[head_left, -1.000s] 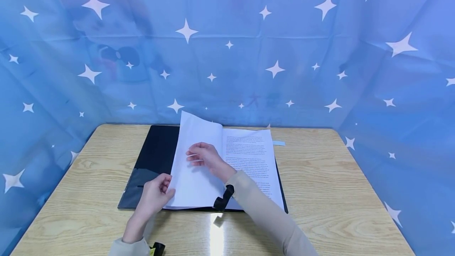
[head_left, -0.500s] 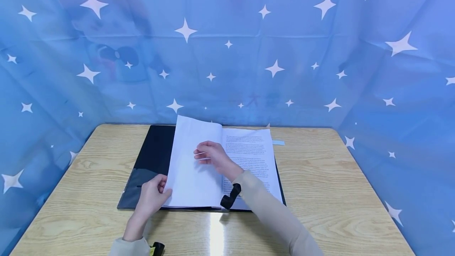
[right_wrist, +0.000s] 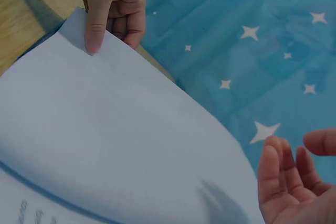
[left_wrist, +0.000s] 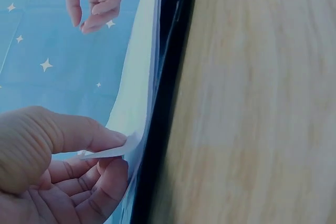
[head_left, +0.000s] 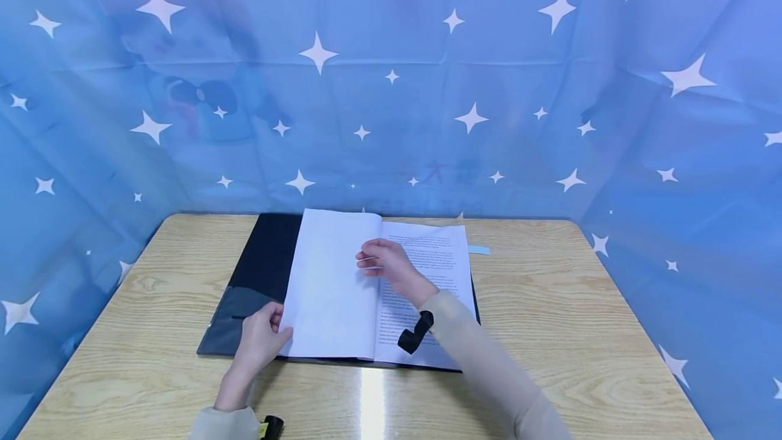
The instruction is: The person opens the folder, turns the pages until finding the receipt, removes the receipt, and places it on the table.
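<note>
A black folder [head_left: 275, 250] lies spread on the table with white sheets inside. The turned page [head_left: 332, 284] is blank on its visible side, and a printed page [head_left: 421, 270] lies to its right. My left hand [head_left: 261, 337] pinches the lower left edge of the turned page between thumb and fingers; the left wrist view shows the paper's edge [left_wrist: 110, 152] bent there. Over the middle of the pages hovers my right hand [head_left: 394, 267], fingers loosely bent and holding nothing. In the right wrist view the right hand [right_wrist: 294, 187] casts a shadow on the sheet.
A light blue tab [head_left: 479, 250] sticks out past the right side of the pages. Wooden tabletop [head_left: 550, 311] surrounds the folder. Behind and beside the table hangs a blue curtain [head_left: 391, 121] with white stars.
My right hand has drifted right across the pages. The turned page, with its edge in my left hand, has come down flatter on the left. The folder's right edge has shifted slightly left.
</note>
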Motion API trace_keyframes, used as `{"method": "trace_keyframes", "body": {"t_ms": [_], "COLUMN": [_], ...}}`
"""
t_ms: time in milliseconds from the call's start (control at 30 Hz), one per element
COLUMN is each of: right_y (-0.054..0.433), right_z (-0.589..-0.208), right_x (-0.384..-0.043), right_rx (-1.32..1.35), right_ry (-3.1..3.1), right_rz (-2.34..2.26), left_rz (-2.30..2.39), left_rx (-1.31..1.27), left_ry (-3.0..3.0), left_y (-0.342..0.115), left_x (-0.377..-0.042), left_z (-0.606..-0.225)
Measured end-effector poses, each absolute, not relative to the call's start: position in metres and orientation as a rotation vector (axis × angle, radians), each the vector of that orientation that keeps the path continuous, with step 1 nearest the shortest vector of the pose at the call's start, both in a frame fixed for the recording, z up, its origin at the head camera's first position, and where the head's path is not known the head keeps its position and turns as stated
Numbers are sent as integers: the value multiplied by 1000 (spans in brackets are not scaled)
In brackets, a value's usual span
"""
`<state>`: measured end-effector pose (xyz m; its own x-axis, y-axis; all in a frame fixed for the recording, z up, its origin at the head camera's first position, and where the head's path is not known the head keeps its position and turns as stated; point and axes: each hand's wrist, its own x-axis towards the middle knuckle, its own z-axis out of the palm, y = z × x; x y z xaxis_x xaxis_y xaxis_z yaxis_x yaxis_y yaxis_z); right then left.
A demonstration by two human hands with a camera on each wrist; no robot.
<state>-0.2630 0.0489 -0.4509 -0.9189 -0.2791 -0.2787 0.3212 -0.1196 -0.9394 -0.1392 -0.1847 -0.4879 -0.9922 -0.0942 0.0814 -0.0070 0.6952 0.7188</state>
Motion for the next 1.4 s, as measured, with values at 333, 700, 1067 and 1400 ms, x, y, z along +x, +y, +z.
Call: {"method": "trace_keyframes", "body": {"t_ms": [333, 700, 1067, 1400], "right_y": [73, 103, 133, 153], "right_z": [-454, -456, -456, -456], "right_x": [-271, -280, -285, -290], "right_rx": [99, 157, 199, 227], "right_ry": [1800, 1860, 1891, 1938], "right_rz": [-2100, -2092, -2073, -2061], "left_rz": [-1187, -1171, -1080, -984], "left_rx": [124, 161, 212, 158], "left_ry": [-2823, -2869, -2930, -2927], "left_y": [-185, -184, -185, -185], "left_x": [-141, -143, -141, -140], "left_z": [-494, -494, -490, -492]}}
